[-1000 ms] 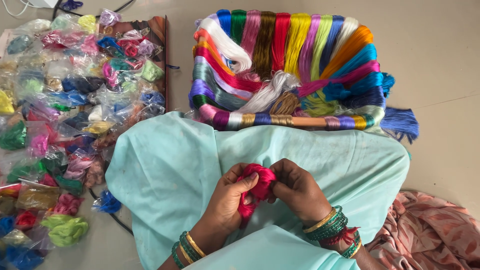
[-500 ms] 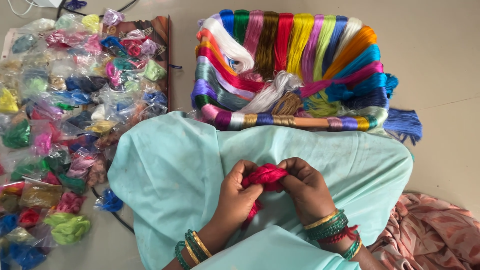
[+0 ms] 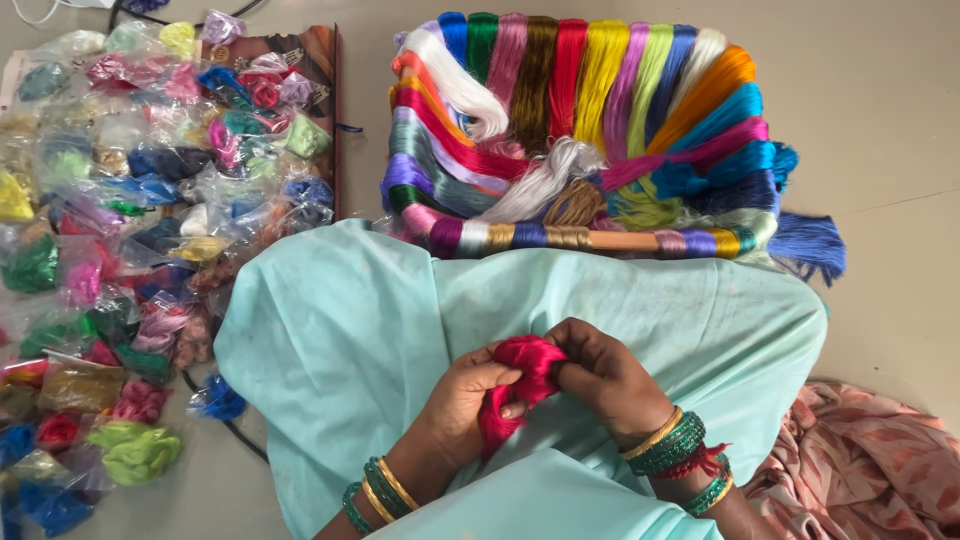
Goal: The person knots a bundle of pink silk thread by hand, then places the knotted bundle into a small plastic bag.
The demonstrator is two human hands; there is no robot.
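A bunch of red thread (image 3: 522,385) sits on the lap, low in the centre of the view, held between both hands. Its upper part is bunched between the fingertips; a tail hangs down past the left palm toward 6 o'clock.

The left hand (image 3: 462,400) is at 9 o'clock of the thread, fingers closed around its lower part, thumb pressed against it. The right hand (image 3: 605,375) is at 3 o'clock of the thread, fingers pinched shut on its top end. The two hands almost meet over the thread. Both wrists carry green and gold bangles (image 3: 672,445).

Under the hands lies a pale mint-green cloth (image 3: 340,330), draped over the knees and spread wide to both sides.

At 12 o'clock of the hands, just beyond the cloth edge, a rack of coloured thread skeins (image 3: 590,120) rests on the floor. The skeins hang side by side over a wooden rod (image 3: 620,240) in blue, green, pink, brown, red, yellow, lilac, white, orange and teal. A blue tassel (image 3: 805,245) sticks out at the rack's 4 o'clock corner.

At 10 o'clock of the hands, a pile of small clear bags of thread (image 3: 130,200) covers the floor, each bag holding one colour.

At 4 o'clock of the hands, a pink patterned cloth (image 3: 860,470) lies bunched beside the mint-green cloth.
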